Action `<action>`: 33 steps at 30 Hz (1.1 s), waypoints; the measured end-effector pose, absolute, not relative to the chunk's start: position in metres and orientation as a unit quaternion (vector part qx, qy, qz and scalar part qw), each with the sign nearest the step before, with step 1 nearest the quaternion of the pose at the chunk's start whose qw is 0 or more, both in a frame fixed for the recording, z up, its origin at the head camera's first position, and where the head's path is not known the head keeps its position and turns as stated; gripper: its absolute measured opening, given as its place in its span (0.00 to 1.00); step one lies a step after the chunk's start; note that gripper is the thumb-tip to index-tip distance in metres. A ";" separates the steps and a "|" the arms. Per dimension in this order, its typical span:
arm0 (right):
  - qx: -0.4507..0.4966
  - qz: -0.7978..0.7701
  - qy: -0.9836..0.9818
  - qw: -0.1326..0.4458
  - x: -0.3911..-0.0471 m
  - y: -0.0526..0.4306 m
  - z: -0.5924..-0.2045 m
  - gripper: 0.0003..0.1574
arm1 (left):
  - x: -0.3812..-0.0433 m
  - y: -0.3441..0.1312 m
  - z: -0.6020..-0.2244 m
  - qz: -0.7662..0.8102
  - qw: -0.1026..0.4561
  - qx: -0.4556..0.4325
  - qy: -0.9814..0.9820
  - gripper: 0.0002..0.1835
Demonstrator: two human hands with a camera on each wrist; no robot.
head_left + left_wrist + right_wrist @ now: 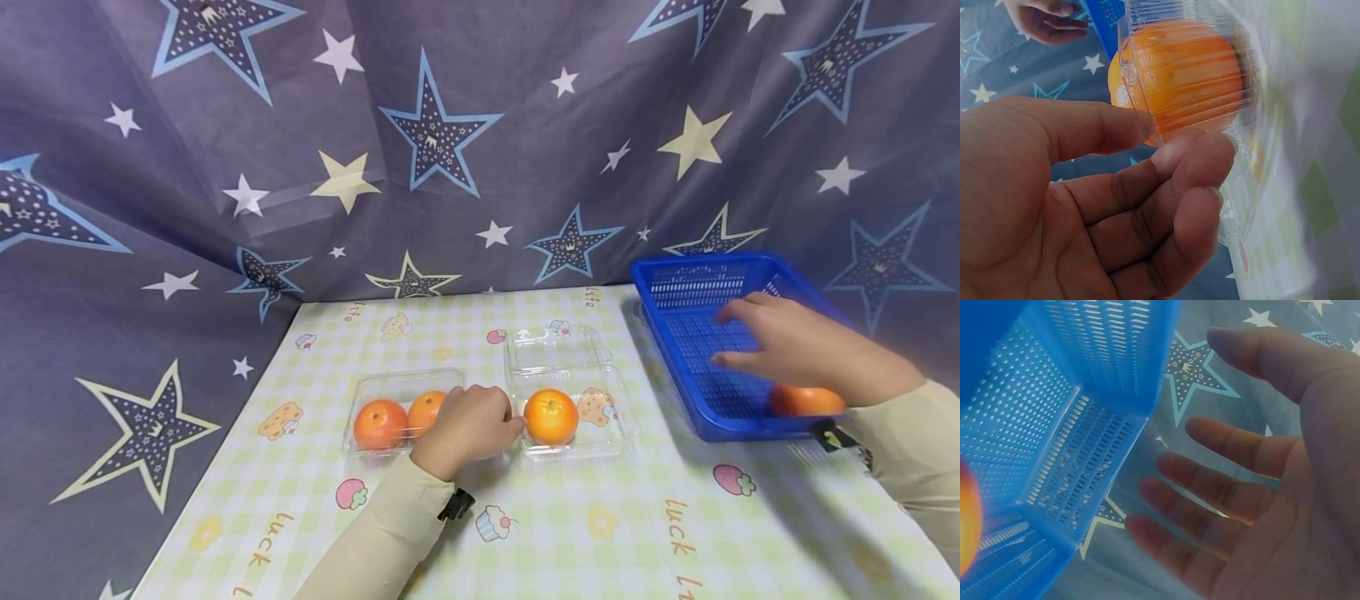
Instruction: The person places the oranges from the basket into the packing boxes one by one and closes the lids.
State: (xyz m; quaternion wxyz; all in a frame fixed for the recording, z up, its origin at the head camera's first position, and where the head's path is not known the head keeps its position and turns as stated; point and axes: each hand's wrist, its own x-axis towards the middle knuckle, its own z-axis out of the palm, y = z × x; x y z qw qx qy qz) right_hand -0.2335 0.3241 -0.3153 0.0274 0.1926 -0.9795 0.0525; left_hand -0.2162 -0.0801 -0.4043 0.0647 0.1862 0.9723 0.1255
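My left hand (474, 425) pinches the left rim of an open clear plastic clamshell box (1142, 94) between thumb and fingers. One orange (551, 417) sits in that box, and the lid (558, 352) lies folded back behind it. Over the blue basket (678, 379) hovers my right hand (798, 346), fingers spread, holding nothing. An orange (808, 401) lies inside the basket, partly hidden by the right forearm. To the left stands another clear box (405, 383) with two oranges, the left one (380, 423) in full view and the other (424, 412) partly behind my left hand.
A checked tablecloth (570, 533) with printed strawberries, cupcakes and letters covers the table. Behind the table hangs a grey curtain (480, 100) with stars. The blue basket takes up the table's right back corner.
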 end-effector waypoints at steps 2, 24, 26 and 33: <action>0.188 0.053 -0.980 0.024 -0.233 0.327 -0.317 0.39 | -0.217 -0.080 -0.404 0.125 0.067 0.185 0.972 0.27; 0.151 0.039 -0.988 -0.017 -0.236 0.369 -0.346 0.39 | -0.217 -0.081 -0.405 0.133 0.069 0.183 0.972 0.27; 0.149 0.038 -0.988 -0.020 -0.236 0.372 -0.349 0.39 | -0.217 -0.081 -0.405 0.133 0.069 0.183 0.972 0.27; 0.150 0.036 -0.988 -0.019 -0.236 0.381 -0.357 0.38 | -0.216 -0.080 -0.404 0.135 0.068 0.184 0.971 0.27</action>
